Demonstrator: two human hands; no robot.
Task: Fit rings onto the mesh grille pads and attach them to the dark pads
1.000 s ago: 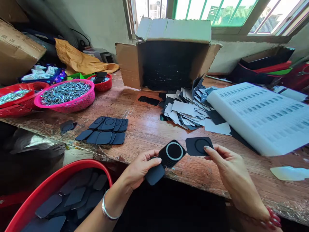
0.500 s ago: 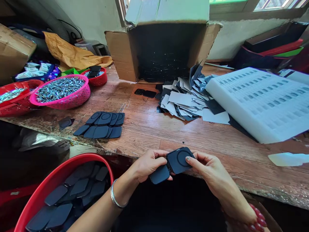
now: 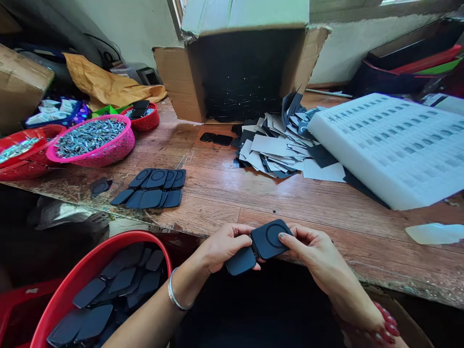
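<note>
Left hand (image 3: pixel 225 247) clasps the plain panel (image 3: pixel 241 261) while the right hand (image 3: pixel 312 252) pinches the ringed panel (image 3: pixel 267 240) alongside that grip, seemingly aligning it, which calls for even pressure.

Black ring-patterned pad (image 3: pixel 267 244); pink basket (image 3: pixel 108 154); red tub (image 3: pixel 74 276)

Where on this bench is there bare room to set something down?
Bare wood shows between the laid-out black pads and the card pile, and between the right hand and white foam block. The back left, with baskets, is crowded.
</note>
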